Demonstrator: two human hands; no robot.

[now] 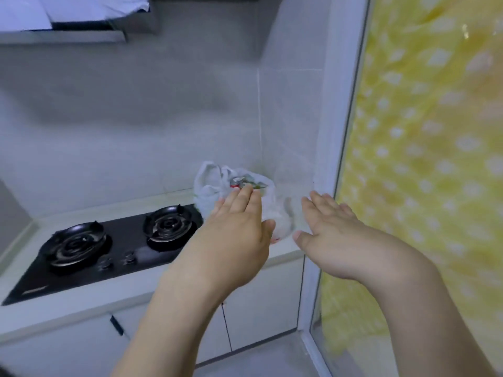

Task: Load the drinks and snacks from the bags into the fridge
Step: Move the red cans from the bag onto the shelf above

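A white plastic bag (215, 183) sits on the pale countertop (152, 278) in the corner, right of the stove. Its mouth gapes and shows silver, green and red packaging (245, 183) inside. My left hand (239, 229) reaches out flat in front of the bag, fingers straight, fingertips at the bag's mouth. My right hand (332, 229) is stretched out just right of the bag, fingers straight and spread, holding nothing. The fridge is out of view.
A black two-burner gas stove (109, 246) lies on the counter to the left. A range hood (62, 31) hangs at the top left. A white frame (334, 148) and a yellow dotted curtain (424, 159) close off the right side. White cabinet doors (261, 303) are below.
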